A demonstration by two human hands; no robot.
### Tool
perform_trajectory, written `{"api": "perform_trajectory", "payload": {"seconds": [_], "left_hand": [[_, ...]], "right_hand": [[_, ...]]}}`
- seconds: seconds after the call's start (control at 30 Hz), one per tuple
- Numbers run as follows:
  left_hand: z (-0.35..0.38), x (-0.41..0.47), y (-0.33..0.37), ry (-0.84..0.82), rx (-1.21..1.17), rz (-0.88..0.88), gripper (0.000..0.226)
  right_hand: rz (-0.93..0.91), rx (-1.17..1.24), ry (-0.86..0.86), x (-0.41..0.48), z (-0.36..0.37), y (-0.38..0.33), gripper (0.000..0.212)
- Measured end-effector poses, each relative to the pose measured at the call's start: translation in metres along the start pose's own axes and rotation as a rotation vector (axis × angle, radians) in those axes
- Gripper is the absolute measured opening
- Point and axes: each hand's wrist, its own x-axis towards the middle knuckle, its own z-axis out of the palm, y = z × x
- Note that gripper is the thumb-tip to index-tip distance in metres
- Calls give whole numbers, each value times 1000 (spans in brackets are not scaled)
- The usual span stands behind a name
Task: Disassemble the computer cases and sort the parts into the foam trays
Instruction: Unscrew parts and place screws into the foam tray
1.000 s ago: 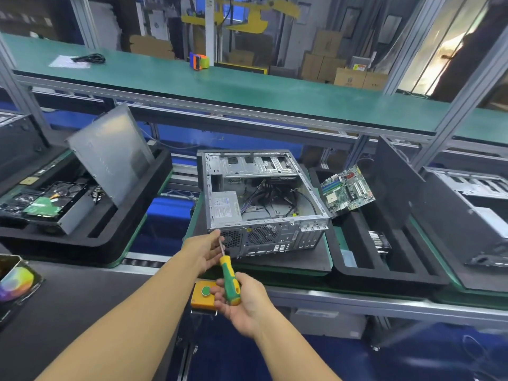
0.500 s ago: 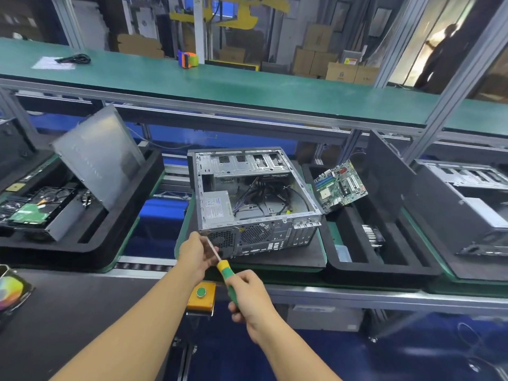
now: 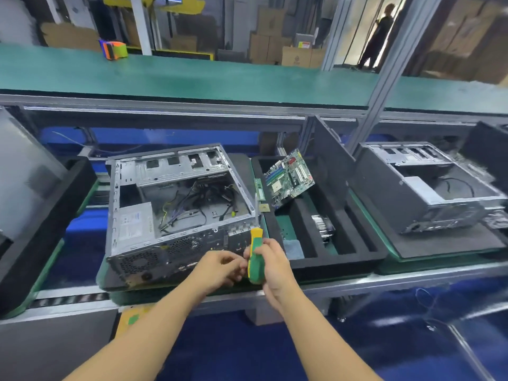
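Green-handled screwdriver (image 3: 255,253) stands upright, gripped by the right hand (image 3: 276,266), probably parked between screws; the left hand (image 3: 218,268) curls beside it, contents unclear. Open computer case (image 3: 176,204) sits just behind, beside the foam tray (image 3: 343,261).

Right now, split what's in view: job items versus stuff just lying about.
Job: open case, screwdriver in right hand, motherboard, heatsink, foam tray, second case.
Lying about: orange-green object on upper shelf, cardboard boxes behind.
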Motion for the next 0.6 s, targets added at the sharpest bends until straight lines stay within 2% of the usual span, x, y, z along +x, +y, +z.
{"api": "perform_trajectory", "payload": {"seconds": [0.1,0.33,0.53,0.6], "left_hand": [[38,38,9,2,94,32,11],[104,121,19,175,287,-54,3],[130,162,6,253,409,-92,6],[135,172,1,279,408,-104,6]], "right_hand": [[50,-50,70,34,-55,-21,11],[244,-531,98,123,-164,-41,7],[180,-955,-85,199,-185,-19,20],[243,-963,-177,218,-180,-7,16]]}}
